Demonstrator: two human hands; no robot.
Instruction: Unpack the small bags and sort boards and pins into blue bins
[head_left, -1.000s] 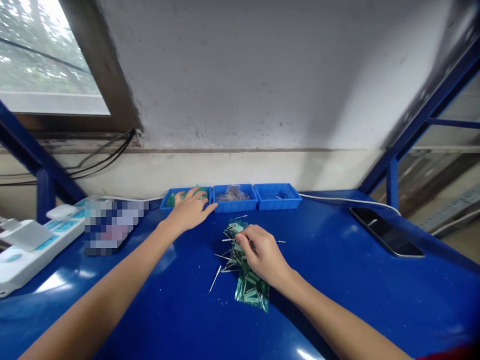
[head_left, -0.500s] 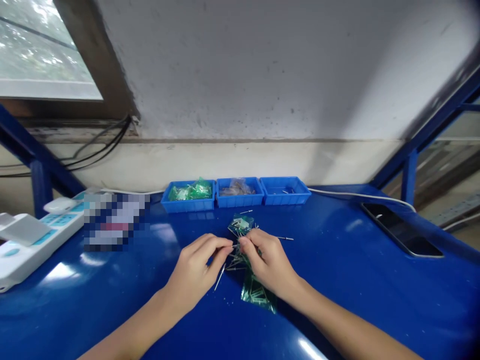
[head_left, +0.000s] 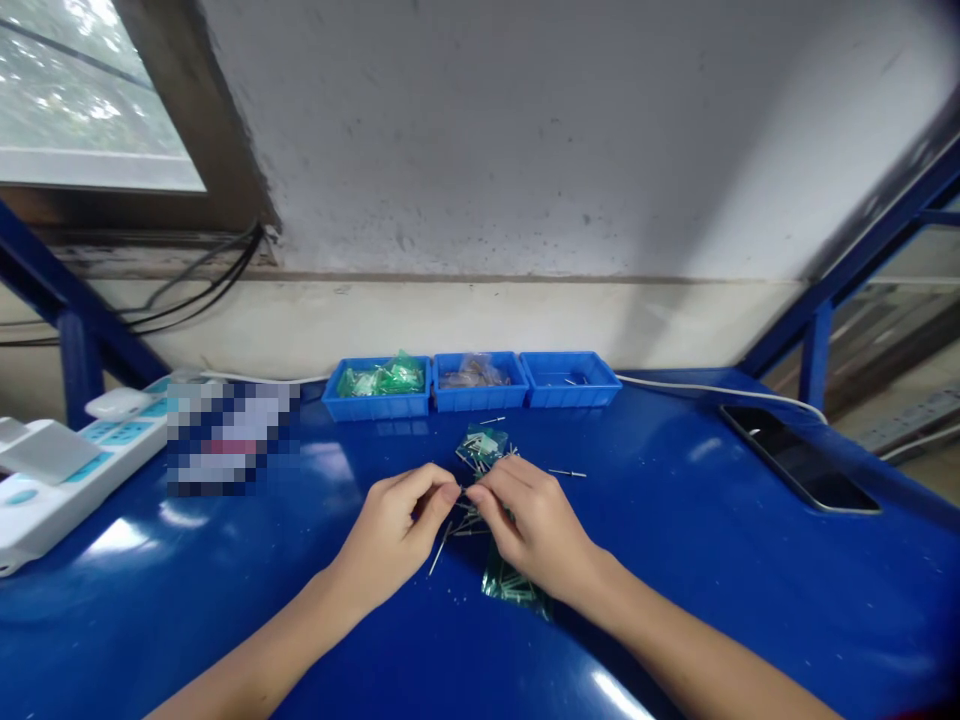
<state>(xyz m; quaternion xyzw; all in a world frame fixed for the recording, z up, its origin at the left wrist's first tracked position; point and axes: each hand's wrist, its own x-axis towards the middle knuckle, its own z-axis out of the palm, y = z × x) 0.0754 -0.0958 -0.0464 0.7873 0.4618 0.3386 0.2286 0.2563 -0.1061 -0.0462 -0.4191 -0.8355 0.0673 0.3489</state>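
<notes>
Over the middle of the blue table, my left hand (head_left: 401,520) is closed in a pinch of thumb and forefinger. Facing it, my right hand (head_left: 532,520) pinches too, its fingertips almost meeting the left ones. A thin blind rivet (head_left: 462,491) shows as a sliver between the fingertips, mostly hidden. Beneath the hands is a pile of loose blind rivets (head_left: 469,520). One green plastic packet (head_left: 481,443) with rivets lies just beyond my right hand. Another green packet (head_left: 515,586) of rivets is partly under my right wrist. Single rivets (head_left: 568,473) lie around the pile.
Three blue bins stand along the wall: the left bin (head_left: 379,407) holds green packets, the middle bin (head_left: 480,400) brownish plastic bags, the right bin (head_left: 574,395) a few small pieces. At left are a white power strip (head_left: 124,437) and a blurred item (head_left: 232,440); at right, a phone (head_left: 799,457).
My right hand has shifted slightly left, so its fingertips now come closer to those of my left hand. Less of the rivet between them shows.
</notes>
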